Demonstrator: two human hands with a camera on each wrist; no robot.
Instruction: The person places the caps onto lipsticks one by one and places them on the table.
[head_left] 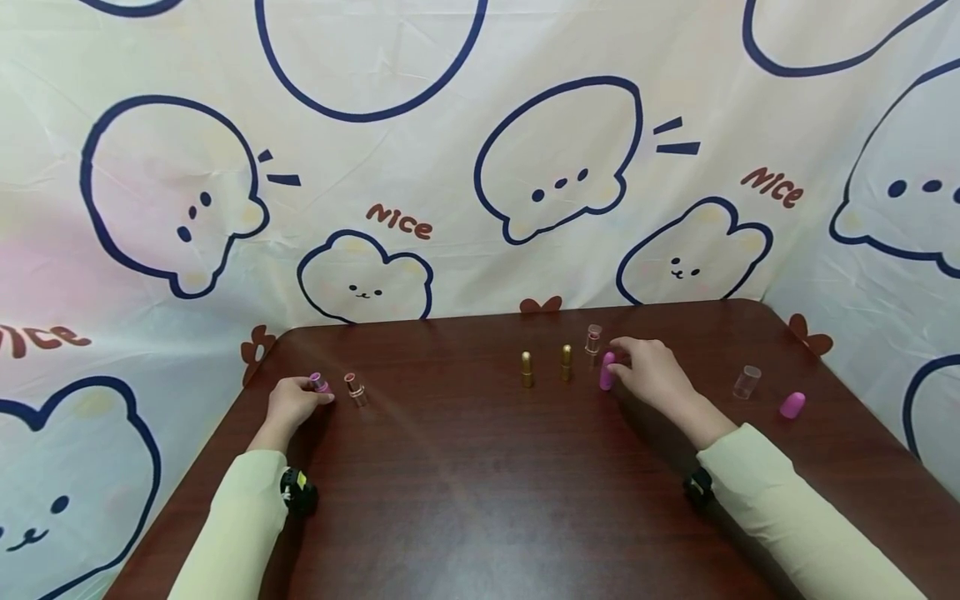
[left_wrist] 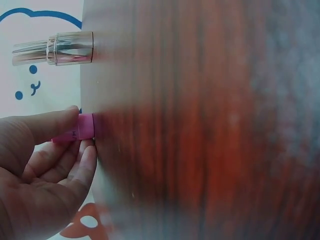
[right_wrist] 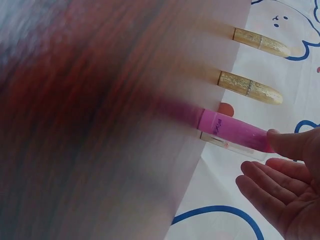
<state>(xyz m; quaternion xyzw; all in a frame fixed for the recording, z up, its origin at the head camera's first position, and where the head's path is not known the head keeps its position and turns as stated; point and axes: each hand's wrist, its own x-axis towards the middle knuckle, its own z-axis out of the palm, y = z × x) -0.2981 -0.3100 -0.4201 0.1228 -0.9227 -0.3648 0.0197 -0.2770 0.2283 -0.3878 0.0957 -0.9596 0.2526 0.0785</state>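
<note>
"Forearms first: how do you have them?"

"You reach both pale sleeves (head_left: 240,508) forward over the brown table (head_left: 450,467), set wide apart. Your left hand (head_left: 291,404) is low near the table's left edge; your right hand (head_left: 660,375) is at the far side, right of the middle, palm turned inward."

"And what does your left grip do?"

"You pinch the short pink tube (left_wrist: 86,126), thumb on one side and fingertips on the other. Its base is at or close to the tabletop; I can't tell which. A shiny metallic tube (head_left: 355,389) stands just beside it, untouched."

"Your right?"

"You have its thumb at the upper end of the tall pink tube (right_wrist: 235,132), the other fingers loosely bent and well spread from the thumb, not clamped round it. Whether the thumb presses, I can't say. That tube stands upright, with a clear-topped tube (head_left: 593,339) behind it and two gold tubes (head_left: 566,363) to its left. Off to your right are a clear cap (head_left: 747,382) and a pink cap (head_left: 792,406)."
</note>
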